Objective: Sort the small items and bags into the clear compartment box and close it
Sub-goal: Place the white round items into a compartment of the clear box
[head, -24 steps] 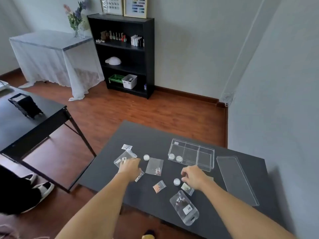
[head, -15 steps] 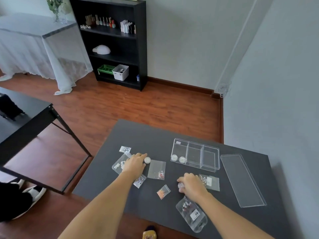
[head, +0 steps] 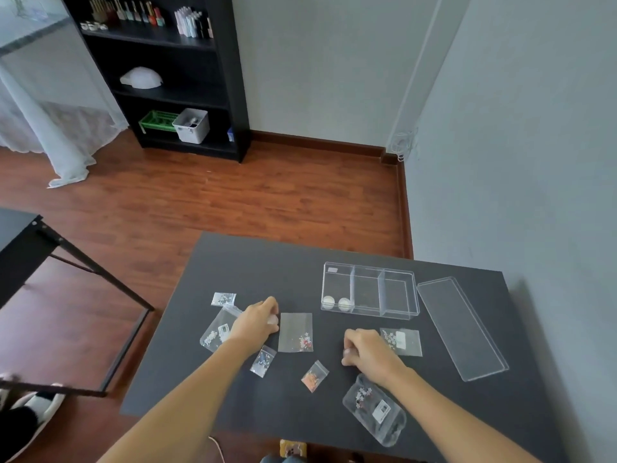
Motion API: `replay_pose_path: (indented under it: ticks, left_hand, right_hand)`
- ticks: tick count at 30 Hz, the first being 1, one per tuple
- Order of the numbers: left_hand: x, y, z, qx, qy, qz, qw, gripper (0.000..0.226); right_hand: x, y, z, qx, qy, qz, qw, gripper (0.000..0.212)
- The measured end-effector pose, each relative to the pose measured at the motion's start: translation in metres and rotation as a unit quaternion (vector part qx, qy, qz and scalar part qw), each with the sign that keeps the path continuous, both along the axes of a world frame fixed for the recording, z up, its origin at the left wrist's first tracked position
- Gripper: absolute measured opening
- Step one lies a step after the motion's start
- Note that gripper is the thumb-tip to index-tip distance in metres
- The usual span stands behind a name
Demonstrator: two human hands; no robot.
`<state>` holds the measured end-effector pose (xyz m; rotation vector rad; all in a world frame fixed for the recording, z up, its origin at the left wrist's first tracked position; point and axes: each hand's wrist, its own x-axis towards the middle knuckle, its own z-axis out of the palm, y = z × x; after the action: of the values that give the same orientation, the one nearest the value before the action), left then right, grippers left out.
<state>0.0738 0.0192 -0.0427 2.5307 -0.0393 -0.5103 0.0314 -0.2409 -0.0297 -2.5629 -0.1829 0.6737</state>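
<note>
The clear compartment box (head: 397,292) stands open at the back right of the dark table (head: 267,262), with two white round items (head: 336,302) in its left compartment. Its clear lid (head: 460,329) lies flat to its right. My left hand (head: 258,319) is curled on a small white round item, between a large clear bag (head: 218,330) and a flat bag with coloured bits (head: 295,332). My right hand (head: 367,352) is closed on another small pale round item, next to a bag with white pieces (head: 405,342).
More bags lie around: a tiny one (head: 223,299) at the far left, a small bluish one (head: 263,360), an orange one (head: 314,375), a big pouch (head: 375,407) under my right wrist. A second black table (head: 20,248) stands left; a black shelf (head: 173,71) stands behind.
My left hand has closed over the white round item beside the flat bag. My right hand has curled tighter on the round item in front of it. The camera has tilted down.
</note>
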Motion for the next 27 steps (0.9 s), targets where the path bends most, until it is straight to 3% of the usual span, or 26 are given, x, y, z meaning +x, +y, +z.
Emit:
replay_pose_path:
  ticks: [7,12,18,27]
  left_hand:
    - [0.03,-0.035,0.017,-0.129,-0.076,0.048,0.988,0.007]
    - [0.061,-0.084,0.028,-0.14,-0.112,-0.011,0.984,0.01]
    - [0.078,-0.109,0.01,0.025,-0.141,-0.101,0.985,0.018]
    - [0.086,-0.114,-0.003,0.165,-0.137,-0.162,0.963,0.021]
  right_hand:
    - [0.026,-0.019,0.022,0.124,-0.093,-0.076,0.985,0.002]
    - [0.048,-0.039,0.036,0.15,-0.133,-0.116,0.973,0.005]
    - [0.053,-0.059,0.031,0.158,-0.136,-0.139,0.968,0.005]
    - [0.048,-0.071,0.019,0.161,-0.122,-0.143,0.969,0.006]
